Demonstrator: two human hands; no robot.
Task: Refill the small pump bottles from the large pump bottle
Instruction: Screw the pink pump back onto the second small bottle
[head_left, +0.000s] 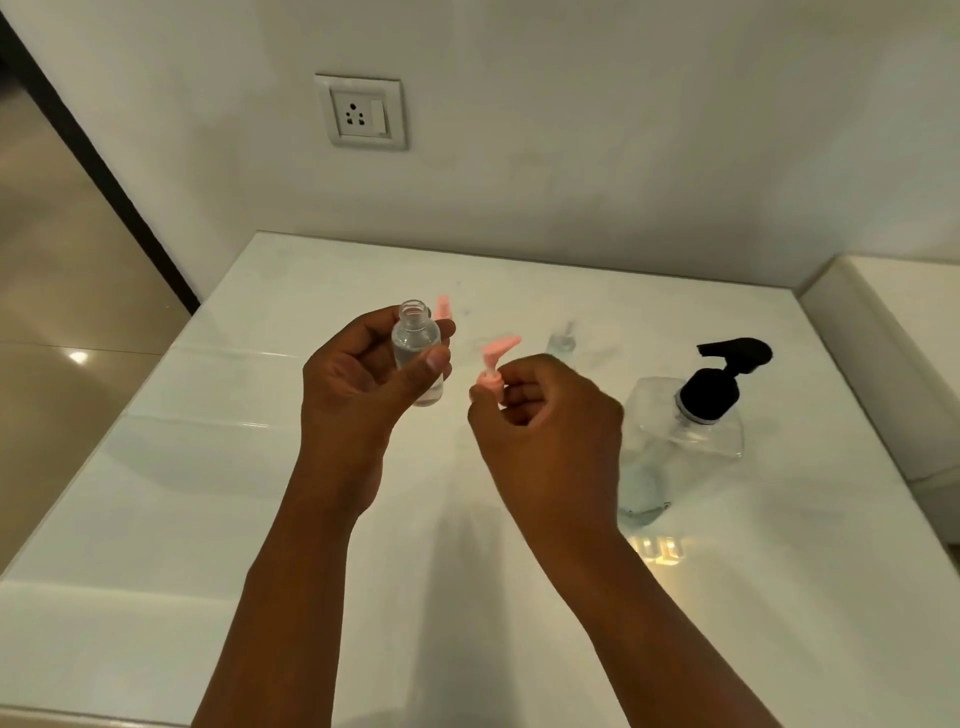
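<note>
Above a white counter (519, 597), a person's right hand (550, 421) pinches a pink pump cap (496, 364) between curled fingertips, nozzle up. Just to its left, level with it, the left hand (358, 374) wraps thumb and fingers around a small clear bottle (418, 353), held upright with its open neck on top and seemingly some clear liquid inside. The cap sits beside that mouth, not over it; refitting it would likely mean a short move leftward and down the bottle's upright axis. Right of the small bottle stands the large clear bottle (680, 441) with a black pump. Behind the small bottle, another pink pump (443, 306) peeks out, and farther right a second clear bottle (561, 343) looks blurred.
</note>
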